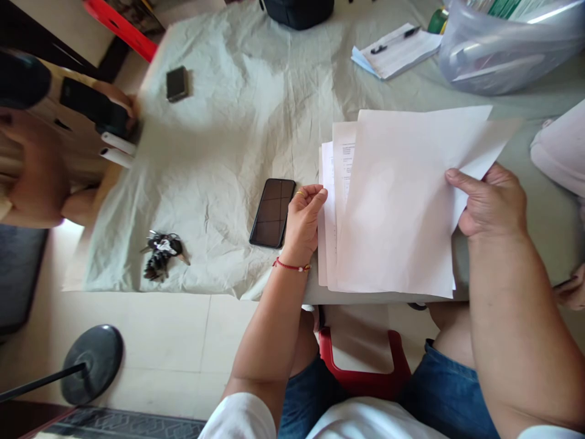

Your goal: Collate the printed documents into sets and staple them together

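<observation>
A loose stack of white paper sheets [397,207] lies at the table's front edge, fanned out to the left. Its top sheet shows a blank face, while printed text is visible on a sheet [347,158] below it. My right hand [496,198] grips the right side of the sheets, thumb on top, bending that side upward. At the stack's left edge, my left hand [307,210] is closed, thumb against the fingers, pinching the paper margin. Just left of that hand lies a dark smartphone [273,212], screen up.
Keys [163,253] and a small dark box [177,83] lie on the cloth-covered table [219,134]. Farther back are a pen [395,40] on papers, a plastic bag [512,52] and a black bag [299,12]. People sit at both sides; one holds a dark device [86,103].
</observation>
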A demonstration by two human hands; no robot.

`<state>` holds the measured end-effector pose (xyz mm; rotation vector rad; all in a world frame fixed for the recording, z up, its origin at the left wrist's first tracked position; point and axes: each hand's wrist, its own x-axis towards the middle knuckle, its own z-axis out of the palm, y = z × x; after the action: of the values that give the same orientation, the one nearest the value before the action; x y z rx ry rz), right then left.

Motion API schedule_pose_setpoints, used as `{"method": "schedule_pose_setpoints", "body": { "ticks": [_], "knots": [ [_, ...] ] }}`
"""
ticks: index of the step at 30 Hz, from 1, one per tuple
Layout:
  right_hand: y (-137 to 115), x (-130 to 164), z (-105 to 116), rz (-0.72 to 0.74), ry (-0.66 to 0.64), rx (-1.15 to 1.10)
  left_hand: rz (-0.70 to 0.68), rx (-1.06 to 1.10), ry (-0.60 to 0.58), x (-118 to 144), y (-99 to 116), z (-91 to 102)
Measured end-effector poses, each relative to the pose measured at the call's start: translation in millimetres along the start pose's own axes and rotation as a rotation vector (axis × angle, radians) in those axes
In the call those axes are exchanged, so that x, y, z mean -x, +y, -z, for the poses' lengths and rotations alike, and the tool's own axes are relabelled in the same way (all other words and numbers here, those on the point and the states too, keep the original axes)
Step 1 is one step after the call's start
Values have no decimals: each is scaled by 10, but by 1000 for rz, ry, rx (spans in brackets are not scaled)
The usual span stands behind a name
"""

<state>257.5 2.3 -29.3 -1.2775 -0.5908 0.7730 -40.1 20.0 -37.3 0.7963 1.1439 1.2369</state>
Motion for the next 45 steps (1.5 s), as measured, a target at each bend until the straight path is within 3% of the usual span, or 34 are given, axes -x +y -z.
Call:
{"method": "schedule_pose_setpoints", "body": {
  "ticks": [6, 13, 22, 38, 45],
  "knots": [
    [15, -3, 9, -4, -8, 15, 36, -2, -22, 25, 18, -26],
    [56, -85, 108, -41, 44, 72, -42, 21, -59, 17, 11, -1],
    [26, -188, 124, 38, 136, 65, -101, -1, -61, -3, -30, 34],
    [102, -249, 139, 169, 151, 34, -238, -70, -28, 1, 27, 41],
    [134, -359, 147, 169, 301, -48, -215, -102, -55, 14, 10, 29]
  ]
}}
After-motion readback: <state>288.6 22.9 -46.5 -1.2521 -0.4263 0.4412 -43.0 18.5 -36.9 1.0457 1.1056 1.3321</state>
